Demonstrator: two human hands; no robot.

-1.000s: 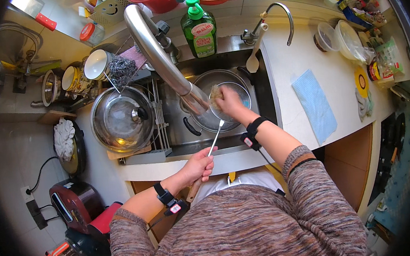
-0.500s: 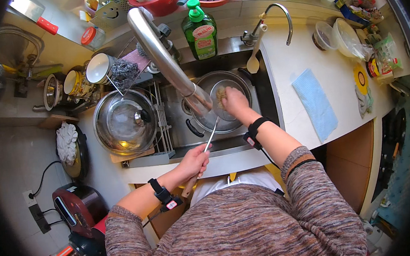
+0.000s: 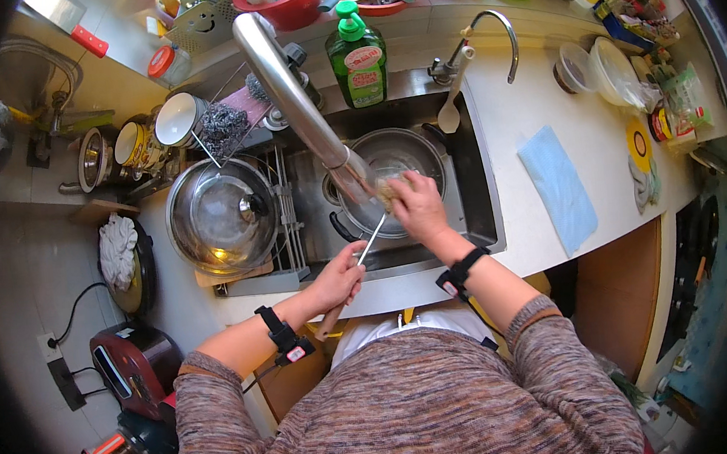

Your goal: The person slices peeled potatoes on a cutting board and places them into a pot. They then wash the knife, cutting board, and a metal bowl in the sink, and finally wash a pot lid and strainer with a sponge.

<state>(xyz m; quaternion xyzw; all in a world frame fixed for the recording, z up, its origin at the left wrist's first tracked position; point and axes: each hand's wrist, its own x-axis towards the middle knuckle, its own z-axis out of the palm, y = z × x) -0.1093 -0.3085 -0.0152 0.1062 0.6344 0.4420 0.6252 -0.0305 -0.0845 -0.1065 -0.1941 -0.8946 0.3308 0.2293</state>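
Observation:
My left hand (image 3: 338, 280) is closed round a long-handled ladle or skimmer (image 3: 371, 240) with a thin metal shaft and a wooden grip. Its round head lies mostly hidden by my right hand (image 3: 422, 209), which is closed on a tan scrubber (image 3: 387, 193). The scrubber presses at the head end of the shaft, just beside the spout of the metal faucet (image 3: 291, 92). Below them in the sink (image 3: 474, 205) sits a steel pot (image 3: 398, 149) with black side handles. Whether water runs from the spout is hard to make out.
A glass-lidded pan (image 3: 208, 201) stands left of the sink beside a wire rack. Behind the sink are a green soap bottle (image 3: 357, 57) and a small curved tap (image 3: 511, 40). A pale spoon (image 3: 450, 113) leans at the back corner; a blue cloth (image 3: 558, 188) lies on the right counter.
My right hand and the scrubber have shifted nearer to the faucet spout and towards me. The utensil's round head, seen before over the pot, has turned or moved out of clear sight.

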